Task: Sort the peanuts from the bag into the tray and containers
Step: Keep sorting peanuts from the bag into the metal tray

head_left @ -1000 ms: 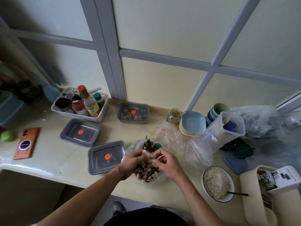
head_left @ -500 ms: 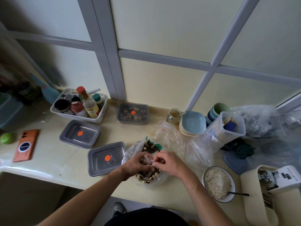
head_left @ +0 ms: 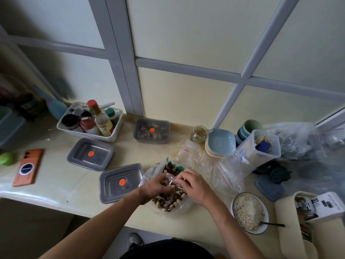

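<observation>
Left hand [head_left: 157, 186] and right hand [head_left: 195, 186] each pinch a clear plastic film [head_left: 172, 179] between them. The open peanut bag [head_left: 149, 173] lies directly beneath both hands at the front of the counter [head_left: 61, 186]. A lidded grey container [head_left: 121, 182] stands just left of it, a bowl of oats [head_left: 249, 212] to the right, and empty zip bags [head_left: 220, 171] behind.

Your left hand [head_left: 156, 187] and right hand [head_left: 194, 186] are on the bag [head_left: 168, 205], front of the counter [head_left: 56, 182]. Near container [head_left: 119, 182] just left of it, second container [head_left: 90, 154] further left, third container [head_left: 151, 130] behind. Bowl [head_left: 249, 212] right.
</observation>
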Motion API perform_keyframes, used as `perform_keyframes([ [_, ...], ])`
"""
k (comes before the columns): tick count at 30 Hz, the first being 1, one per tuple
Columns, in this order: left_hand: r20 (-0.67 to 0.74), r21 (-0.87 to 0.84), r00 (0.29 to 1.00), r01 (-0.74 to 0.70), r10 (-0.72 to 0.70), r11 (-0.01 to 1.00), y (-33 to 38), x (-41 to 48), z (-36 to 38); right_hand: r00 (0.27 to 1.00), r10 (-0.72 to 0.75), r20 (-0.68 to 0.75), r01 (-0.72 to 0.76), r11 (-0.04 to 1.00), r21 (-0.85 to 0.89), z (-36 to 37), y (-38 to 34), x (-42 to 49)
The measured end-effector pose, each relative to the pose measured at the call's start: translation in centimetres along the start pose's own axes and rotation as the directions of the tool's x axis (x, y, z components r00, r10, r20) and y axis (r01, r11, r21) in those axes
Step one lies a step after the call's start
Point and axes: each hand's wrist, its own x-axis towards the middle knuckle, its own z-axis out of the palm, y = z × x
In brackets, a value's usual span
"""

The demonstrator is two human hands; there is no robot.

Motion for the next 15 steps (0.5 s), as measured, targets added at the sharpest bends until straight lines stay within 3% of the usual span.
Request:
perform_keyframes([
  [4,0.030,-0.015,1.000,-0.002,0.002,1.000,0.2,0.2,0.0,0.994,0.051,0.097,-0.056,0.997,0.045,-0.8,0.1,-0.2],
  [15,-0.022,0.046,0.999,-0.049,0.050,0.998,0.1,0.4,0.2,0.992,0.067,0.108,-0.065,0.998,-0.024,-1.1,0.5,0.3],
])
